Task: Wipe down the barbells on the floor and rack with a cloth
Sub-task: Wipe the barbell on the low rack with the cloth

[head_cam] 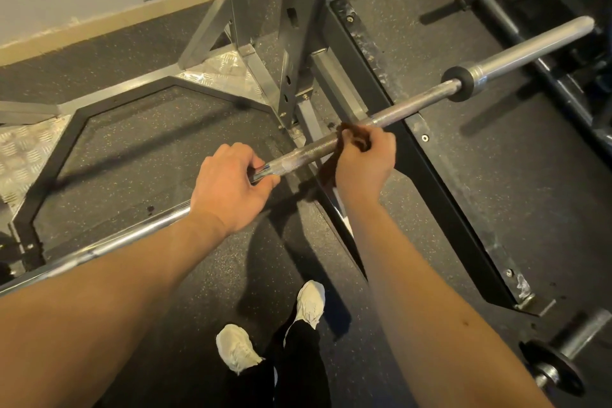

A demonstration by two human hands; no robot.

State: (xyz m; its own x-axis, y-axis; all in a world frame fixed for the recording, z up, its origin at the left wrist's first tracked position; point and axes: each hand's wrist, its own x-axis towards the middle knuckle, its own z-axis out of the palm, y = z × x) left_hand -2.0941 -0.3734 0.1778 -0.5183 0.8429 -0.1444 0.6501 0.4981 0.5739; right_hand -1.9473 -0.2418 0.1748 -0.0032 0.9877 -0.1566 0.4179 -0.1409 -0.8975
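As two hands grip one barbell, one cloth

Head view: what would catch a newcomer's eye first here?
The steel barbell cuts diagonally across the centre, above the black rack base. At mid-frame the left grip holds the bar, while the right grip wraps a dark brown cloth round it just beyond.

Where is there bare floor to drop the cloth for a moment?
Bare rubber floor lies inside the hexagonal steel frame and right of the black base beam. Crowded around the rack uprights and by the small loaded bar at lower right. The right hand holds the cloth on the barbell.
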